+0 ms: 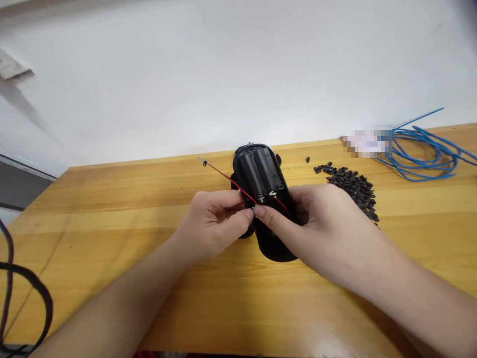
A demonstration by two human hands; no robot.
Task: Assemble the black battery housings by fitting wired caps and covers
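A black plastic housing (257, 171) with an open cylindrical battery compartment lies on the wooden bench, held up between my hands. A thin red wire (227, 179) with a bare metal tip runs from the upper left down to small metal terminals (266, 196) at the compartment's near end. My left hand (212, 223) pinches the wire close to those terminals between thumb and fingers. My right hand (320, 223) grips the housing from the right, its index fingertip next to the terminals. The fingers hide the wire's exact joint.
A heap of small black parts (352, 189) lies right of my right hand on the wooden bench (112, 199). Farther right are a coil of blue cable (421, 154) and a blurred label (367, 141). A black cable (26, 293) loops at the left, before a white wall.
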